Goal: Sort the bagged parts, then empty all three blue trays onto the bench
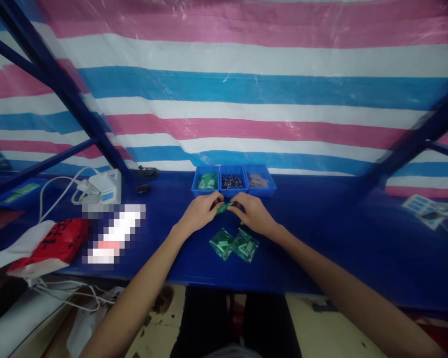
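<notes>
Both hands are meeting over the blue table [321, 238], pinching one small green piece [225, 206] between them. The left hand [199, 211] is gripping its left end with fingers curled narrow; the right hand [253, 213] is closing on the right end the same way — fingertips of both nearly touching. What the piece is exactly is too small to tell; it is looking like a little green board or packet.

Just below the hands, toward the person, two clear packets with green contents [234, 244] are lying flat on the table, side by side and touching or overlapping at their inner edges.

Just beyond the hands three small blue bins are sitting in a row, touching each other: the left bin [206, 180] is holding green parts, the middle bin [232, 180] dark small parts, the right bin [259, 180] brownish parts.

Well off to the left of the left hand — a white power adapter [106, 187] with white cables [59, 191], a red and white bag [48, 243], and a blurred-out patch beside it. Behind everything a striped pink, white and blue tarp [246, 84] is hanging.
</notes>
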### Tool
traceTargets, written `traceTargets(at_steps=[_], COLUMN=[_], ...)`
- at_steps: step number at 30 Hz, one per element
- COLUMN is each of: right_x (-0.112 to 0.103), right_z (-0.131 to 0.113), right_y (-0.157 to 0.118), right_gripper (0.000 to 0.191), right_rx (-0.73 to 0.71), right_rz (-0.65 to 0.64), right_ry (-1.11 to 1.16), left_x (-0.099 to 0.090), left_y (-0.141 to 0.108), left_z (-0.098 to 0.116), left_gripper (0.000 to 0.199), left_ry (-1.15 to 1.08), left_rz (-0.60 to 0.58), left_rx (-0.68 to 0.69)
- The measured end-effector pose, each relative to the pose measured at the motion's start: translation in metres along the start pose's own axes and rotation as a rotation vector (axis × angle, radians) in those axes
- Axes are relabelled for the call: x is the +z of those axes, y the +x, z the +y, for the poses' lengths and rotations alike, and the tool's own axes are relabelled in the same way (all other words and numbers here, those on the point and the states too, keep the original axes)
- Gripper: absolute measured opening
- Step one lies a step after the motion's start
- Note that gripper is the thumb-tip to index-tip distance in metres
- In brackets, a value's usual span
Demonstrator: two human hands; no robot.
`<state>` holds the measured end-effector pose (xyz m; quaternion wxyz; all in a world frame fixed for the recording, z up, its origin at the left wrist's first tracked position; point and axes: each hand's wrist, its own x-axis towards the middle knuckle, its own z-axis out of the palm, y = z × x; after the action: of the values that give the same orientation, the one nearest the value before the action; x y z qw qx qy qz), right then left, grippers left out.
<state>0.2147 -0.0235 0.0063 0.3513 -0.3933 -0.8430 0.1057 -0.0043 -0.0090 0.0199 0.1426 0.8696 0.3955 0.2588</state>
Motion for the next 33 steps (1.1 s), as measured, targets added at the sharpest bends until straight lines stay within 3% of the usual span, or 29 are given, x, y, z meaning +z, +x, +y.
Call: traceTargets(at_steps=[8, 16, 23, 28, 33], right_x=[0.000, 0.007, 0.005, 0.001, -0.001], right_z=[0.003, 0.015, 0.013, 0.010, 0.010], right_y=[0.005, 0.004, 0.004, 0.006, 0.007], right_gripper=[0.017, 0.028, 0.029, 0.019, 0.023], right_rx=[0.270, 0.401, 0.417, 0.440, 0.477], right_rz=[0.095, 0.112, 0.099, 0.064, -0.047], right_ry=[0.310, 0.504, 0.502, 0.529, 0.734], left_x=[0.002, 0.002, 0.004, 0.004, 0.005], left_y=[-0.001, -0.002, -0.003, -0.003, -0.002], left_z=[-0.004, -0.001, -0.002, -0.003, -0.001], left_gripper=[0.037, 0.057, 0.037, 0.028, 0.023], left_ry=[0.059, 0.063, 0.112, 0.111, 0.078], left_rz=[0.028, 0.070, 0.041, 0.055, 0.099], left_rx=[0.013, 0.046, 0.086, 0.103, 0.110])
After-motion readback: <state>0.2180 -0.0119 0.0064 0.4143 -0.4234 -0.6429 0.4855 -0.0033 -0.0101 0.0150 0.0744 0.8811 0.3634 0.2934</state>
